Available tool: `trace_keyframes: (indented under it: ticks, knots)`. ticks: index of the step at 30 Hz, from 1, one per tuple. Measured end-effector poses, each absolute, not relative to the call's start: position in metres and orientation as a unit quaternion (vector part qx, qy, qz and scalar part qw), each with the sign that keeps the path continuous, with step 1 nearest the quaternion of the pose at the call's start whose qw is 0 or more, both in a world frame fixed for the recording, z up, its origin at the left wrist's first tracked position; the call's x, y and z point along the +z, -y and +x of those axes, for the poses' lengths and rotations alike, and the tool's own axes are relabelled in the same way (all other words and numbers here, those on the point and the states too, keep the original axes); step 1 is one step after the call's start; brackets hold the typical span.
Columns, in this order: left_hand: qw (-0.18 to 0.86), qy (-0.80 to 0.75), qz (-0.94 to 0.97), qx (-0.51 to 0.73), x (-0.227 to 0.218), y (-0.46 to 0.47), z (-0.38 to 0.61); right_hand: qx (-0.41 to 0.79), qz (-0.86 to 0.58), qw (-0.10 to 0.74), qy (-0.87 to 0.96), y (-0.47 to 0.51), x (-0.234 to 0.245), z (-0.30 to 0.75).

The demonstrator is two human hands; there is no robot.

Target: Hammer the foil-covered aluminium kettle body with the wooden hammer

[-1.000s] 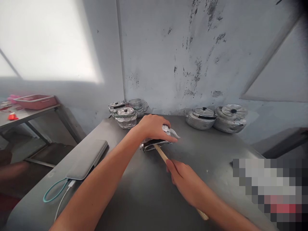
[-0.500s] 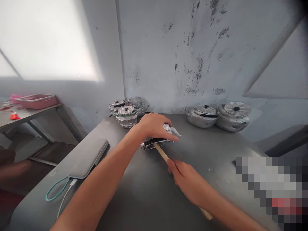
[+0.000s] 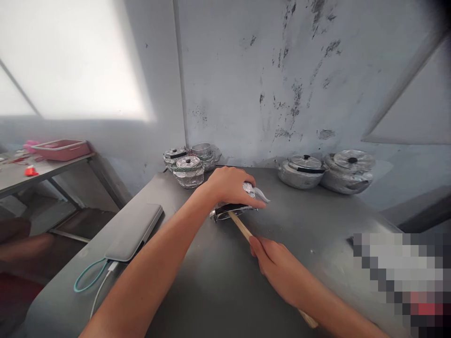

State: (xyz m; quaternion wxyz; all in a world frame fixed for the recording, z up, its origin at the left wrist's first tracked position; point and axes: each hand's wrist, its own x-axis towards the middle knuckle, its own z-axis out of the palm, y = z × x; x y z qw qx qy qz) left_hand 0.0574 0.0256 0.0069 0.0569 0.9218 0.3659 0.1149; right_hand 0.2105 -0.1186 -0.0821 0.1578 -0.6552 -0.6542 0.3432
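My left hand curls over a small silvery metal kettle on the grey tabletop. The kettle appears tipped on its side, its spout pointing right and its open mouth facing me. A black handle crosses below my fingers, and my palm hides much of the body. In my right hand, closed with the fingers wrapped round, is a pale wooden stick. Its far end reaches into the kettle's mouth, so the tip is out of sight. The near end comes out below my right wrist.
Several small metal kettles stand by the wall at the back left. Two lidded ones stand back right. A grey power bank with cables lies left of my forearm. A pink basin rests on another table.
The whole view has shifted slightly, so everything sits a little further right. Both hands keep their holds, and the stick stays in the kettle's mouth.
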Motion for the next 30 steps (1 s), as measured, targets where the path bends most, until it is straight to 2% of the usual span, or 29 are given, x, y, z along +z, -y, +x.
trace_keyframes:
  ticks: [11, 30]
  knots:
    - [0.052, -0.362, 0.923, 0.123, 0.007, -0.024, 0.057, 0.329, -0.655, 0.183, 0.656, 0.117, -0.076, 0.21]
    - [0.052, -0.372, 0.92, 0.115, 0.009, -0.026, 0.056, 0.305, -0.64, 0.171, 0.684, 0.117, -0.082, 0.213]
